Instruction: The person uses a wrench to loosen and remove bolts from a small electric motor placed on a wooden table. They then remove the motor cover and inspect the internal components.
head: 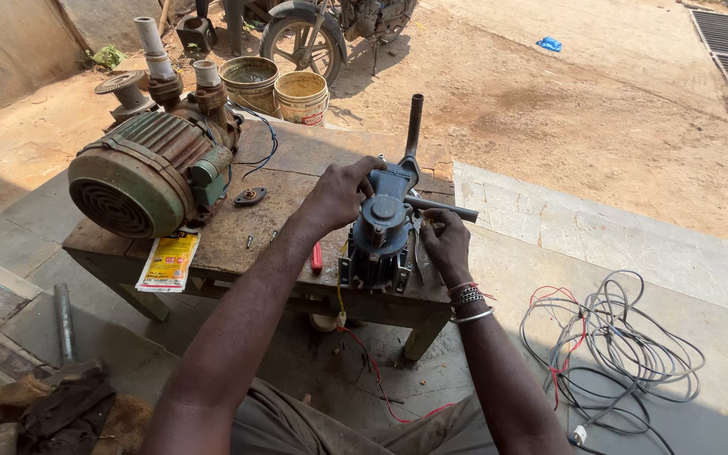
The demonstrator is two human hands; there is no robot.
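Observation:
A small blue water pump (381,232) with two grey pipes stands on the right end of a worn wooden bench (238,240). My left hand (339,192) grips the top of the pump body. My right hand (446,243) is at the pump's right side, just below the horizontal pipe (448,207), fingers curled against the casing; a thin metal tool shows beside them, and I cannot tell if they hold it. A red-handled screwdriver (316,257) lies on the bench to the left of the pump.
A big green motor pump (149,168) fills the bench's left end, a yellow packet (168,259) in front of it. Two buckets (301,95) and a motorcycle wheel (301,42) stand behind. Coiled grey and red cable (612,337) lies on the floor at right.

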